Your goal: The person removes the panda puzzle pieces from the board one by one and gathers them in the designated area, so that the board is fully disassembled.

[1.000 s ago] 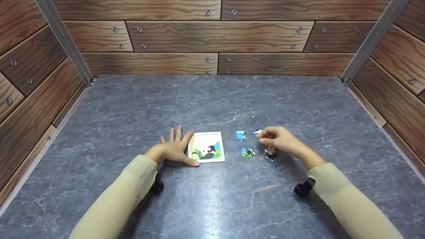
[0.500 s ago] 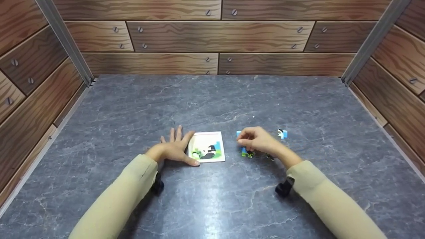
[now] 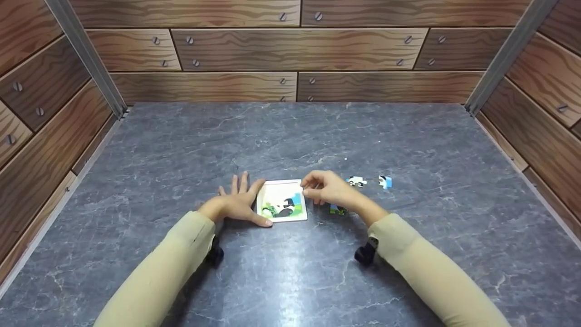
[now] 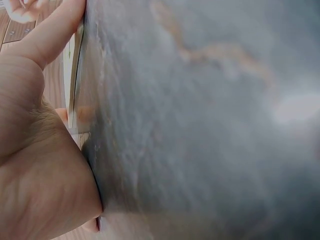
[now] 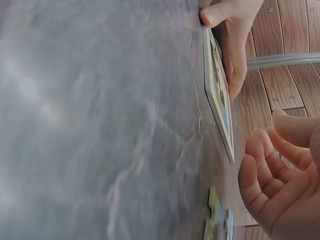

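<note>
A small white puzzle board (image 3: 281,202) with a partly built panda picture lies on the grey table (image 3: 290,136). My left hand (image 3: 236,204) lies flat against its left side, thumb along the near edge; the right wrist view shows this left hand (image 5: 235,40) bracing the board (image 5: 218,90). My right hand (image 3: 324,188) hovers at the board's top right corner with fingers curled towards the thumb as in a pinch. The blue piece is out of sight behind them. A green piece (image 3: 338,210) lies just beneath the wrist.
Two loose pieces lie to the right: a white one (image 3: 357,181) and a blue and black one (image 3: 385,182). Wood-patterned walls (image 3: 295,50) close in the table at the back and both sides. Black wrist cameras (image 3: 364,254) sit under both sleeves.
My right hand moved left from the loose pieces, closed over the blue piece, then came to the board's top right corner. Two pieces it had covered now show. The left hand stayed still.
</note>
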`<state>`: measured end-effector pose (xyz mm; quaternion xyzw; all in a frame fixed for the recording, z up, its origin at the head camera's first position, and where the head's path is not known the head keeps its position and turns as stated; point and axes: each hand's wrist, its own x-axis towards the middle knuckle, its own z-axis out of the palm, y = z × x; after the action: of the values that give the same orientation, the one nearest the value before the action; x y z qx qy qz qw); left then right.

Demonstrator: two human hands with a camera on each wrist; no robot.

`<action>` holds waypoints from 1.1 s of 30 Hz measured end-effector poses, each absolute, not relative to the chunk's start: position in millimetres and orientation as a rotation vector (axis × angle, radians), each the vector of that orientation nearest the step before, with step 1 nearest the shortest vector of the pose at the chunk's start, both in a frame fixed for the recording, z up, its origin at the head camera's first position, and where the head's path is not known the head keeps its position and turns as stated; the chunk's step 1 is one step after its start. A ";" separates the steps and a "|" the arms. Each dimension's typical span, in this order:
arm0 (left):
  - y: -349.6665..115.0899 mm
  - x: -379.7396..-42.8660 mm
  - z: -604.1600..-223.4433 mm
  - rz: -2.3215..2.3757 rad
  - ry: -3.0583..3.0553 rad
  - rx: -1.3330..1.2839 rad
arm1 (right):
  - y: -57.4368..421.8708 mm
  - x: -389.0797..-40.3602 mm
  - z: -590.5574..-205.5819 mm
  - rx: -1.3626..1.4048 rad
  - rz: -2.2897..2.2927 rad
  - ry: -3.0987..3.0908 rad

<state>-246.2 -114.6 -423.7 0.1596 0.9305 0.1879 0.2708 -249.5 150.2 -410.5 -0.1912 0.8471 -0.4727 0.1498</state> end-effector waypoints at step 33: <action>-113.3 -246.4 -422.6 0.474 2.499 0.412 | 125.0 -261.5 -419.9 -0.639 -0.970 2.587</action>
<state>-246.4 -113.3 -422.6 0.1534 0.9314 0.1768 0.2786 -261.5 125.0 -419.9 -0.2227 0.9016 -0.3381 0.1524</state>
